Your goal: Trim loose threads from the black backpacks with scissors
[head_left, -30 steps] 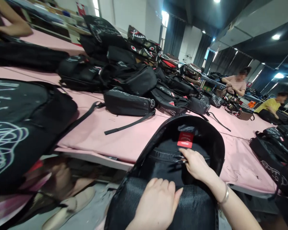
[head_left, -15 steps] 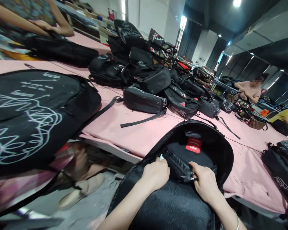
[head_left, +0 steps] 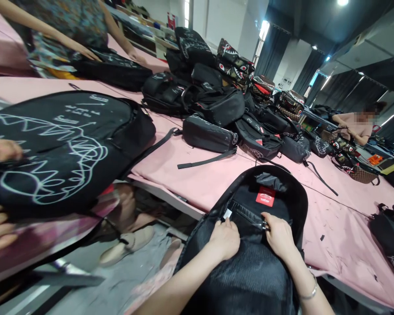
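An open black backpack [head_left: 243, 280] leans before me against the table edge, its dark lining and a red label [head_left: 265, 196] showing inside. My left hand [head_left: 226, 238] is closed on the fabric at the left of the opening, beside a small white tag [head_left: 227, 214]. Thread snips [head_left: 262, 225] are held in my right hand [head_left: 278, 234], their metal blades pointing left across the inner pocket [head_left: 248, 216]. The right thumb and forefinger are near the pocket's right end. What lies under my left fingers is hidden.
On the left, a co-worker's hands [head_left: 1, 151] touch another black backpack [head_left: 68, 144] with white drawing. Black bags [head_left: 213, 133] and patterned bags [head_left: 233, 65] are piled along the pink table [head_left: 206, 175]. Another person [head_left: 65, 30] handles a bag across the table.
The view has shifted, so most things sit farther right. The snips now lie nearer the pocket edge. A co-worker's hands have appeared at left, and the person opposite has spread their arms.
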The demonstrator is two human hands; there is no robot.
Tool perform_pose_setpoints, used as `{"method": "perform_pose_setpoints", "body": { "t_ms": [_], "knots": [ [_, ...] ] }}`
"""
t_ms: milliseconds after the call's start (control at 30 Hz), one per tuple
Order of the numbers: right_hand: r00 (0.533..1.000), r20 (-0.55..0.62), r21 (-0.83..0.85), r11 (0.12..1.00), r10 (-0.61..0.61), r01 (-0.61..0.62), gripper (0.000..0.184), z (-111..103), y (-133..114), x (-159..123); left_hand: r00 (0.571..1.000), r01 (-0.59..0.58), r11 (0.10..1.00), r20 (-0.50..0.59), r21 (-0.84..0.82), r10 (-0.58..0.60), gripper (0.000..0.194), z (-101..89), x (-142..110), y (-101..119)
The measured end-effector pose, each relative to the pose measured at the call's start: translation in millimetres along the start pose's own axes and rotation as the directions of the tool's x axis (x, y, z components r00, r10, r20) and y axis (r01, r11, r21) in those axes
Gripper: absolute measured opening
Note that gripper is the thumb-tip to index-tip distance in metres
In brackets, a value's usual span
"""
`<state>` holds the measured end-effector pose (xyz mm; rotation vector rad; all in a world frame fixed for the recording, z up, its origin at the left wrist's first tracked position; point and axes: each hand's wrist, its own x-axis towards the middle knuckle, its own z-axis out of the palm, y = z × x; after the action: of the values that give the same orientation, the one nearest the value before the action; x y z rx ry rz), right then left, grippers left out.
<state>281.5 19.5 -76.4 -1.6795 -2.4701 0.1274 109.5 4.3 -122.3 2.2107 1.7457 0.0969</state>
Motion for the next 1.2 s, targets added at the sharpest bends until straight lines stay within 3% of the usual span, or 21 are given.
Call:
{"method": "perform_pose_setpoints", "body": {
  "t_ms": [133,200,267,333,400,433,500,567,633,700,800,833,867,900,933,967,1000,1033,1100,1200],
  "knots": [
    [1.0,-0.026,0.049,0.999,-0.014,0.016,0.047,6,5,7,1.0,0.023,0.999,0.011,0.034,-0.023,0.052,13.4,7,-2],
    [0.988,-0.155,0.063,0.998,0.001,0.009,0.049,3,10,10,0.999,0.032,0.998,0.015,0.054,-0.033,0.052,17.6,9,-3],
    [0.941,-0.333,0.061,0.998,0.052,-0.034,0.052,-5,18,13,0.998,0.051,0.996,0.019,0.072,-0.052,0.052,19.8,9,-5],
    [0.871,-0.465,0.062,0.987,0.16,-0.148,0.053,-19,28,18,0.997,0.072,0.994,0.021,0.079,-0.074,0.051,20.9,9,-5],
    [0.799,-0.513,0.051,0.94,0.314,-0.337,0.05,-32,41,25,0.996,0.089,0.994,0.018,0.067,-0.091,0.05,21.6,8,-4],
    [0.779,-0.504,0.03,0.909,0.373,-0.416,0.049,-38,47,29,0.995,0.097,0.994,0.014,0.052,-0.098,0.049,21.6,7,-3],
    [0.792,-0.45,-0.027,0.88,0.412,-0.474,0.048,-45,57,35,0.993,0.114,0.993,-0.01,0.007,-0.114,0.049,20.2,5,-2],
    [0.842,-0.425,-0.066,0.916,0.333,-0.395,0.041,-47,62,35,0.991,0.121,0.991,-0.05,-0.06,-0.124,0.046,15.7,1,-2],
    [0.881,-0.448,-0.1,0.97,0.156,-0.223,0.045,-45,62,25,0.987,0.114,0.982,-0.094,-0.15,-0.129,0.039,7.6,-3,-6],
    [0.893,-0.447,-0.14,0.99,-0.05,-0.015,0.055,-41,58,10,0.98,0.098,0.962,-0.143,-0.256,-0.138,0.033,-3.7,-6,-12],
    [0.871,-0.414,-0.156,0.963,-0.264,0.218,0.063,-36,48,-19,0.966,0.021,0.912,-0.226,-0.41,-0.124,0.033,-26.0,-6,-18],
    [0.86,-0.411,-0.15,0.953,-0.301,0.262,0.063,-35,45,-28,0.965,-0.035,0.849,-0.238,-0.527,-0.107,0.033,-34.6,-5,-18],
    [0.851,-0.412,-0.141,0.946,-0.325,0.293,0.064,-35,41,-36,0.969,-0.105,0.719,-0.232,-0.687,-0.081,0.032,-43.4,-4,-17],
    [0.846,-0.41,-0.132,0.94,-0.342,0.316,0.065,-36,38,-43,0.976,-0.165,0.503,-0.214,-0.849,-0.042,0.032,-52.3,-2,-16],
    [0.843,-0.405,-0.124,0.935,-0.355,0.334,0.066,-37,36,-49,0.982,-0.187,0.218,-0.191,-0.958,0.001,0.033,-60.9,1,-14],
    [0.84,-0.399,-0.118,0.929,-0.368,0.351,0.066,-38,33,-53,0.985,-0.163,-0.072,-0.166,-0.984,0.038,0.034,-69.0,4,-12],
    [0.835,-0.396,-0.111,0.922,-0.382,0.37,0.066,-40,31,-57,0.99,-0.108,-0.299,-0.131,-0.948,0.059,0.034,-76.2,8,-10],
    [0.827,-0.396,-0.104,0.914,-0.4,0.392,0.066,-41,29,-60,0.995,-0.049,-0.433,-0.082,-0.9,0.059,0.033,-82.4,12,-9],
    [0.813,-0.396,-0.08,0.897,-0.428,0.434,0.065,-42,26,-63,1.0,0.024,-0.559,0.031,-0.829,-0.002,0.027,-90.9,19,-5],
    [0.809,-0.412,-0.03,0.893,-0.42,0.449,0.06,-40,27,-64,0.99,0.006,-0.594,0.09,-0.804,-0.112,0.016,-93.7,21,0]
  ]
}}
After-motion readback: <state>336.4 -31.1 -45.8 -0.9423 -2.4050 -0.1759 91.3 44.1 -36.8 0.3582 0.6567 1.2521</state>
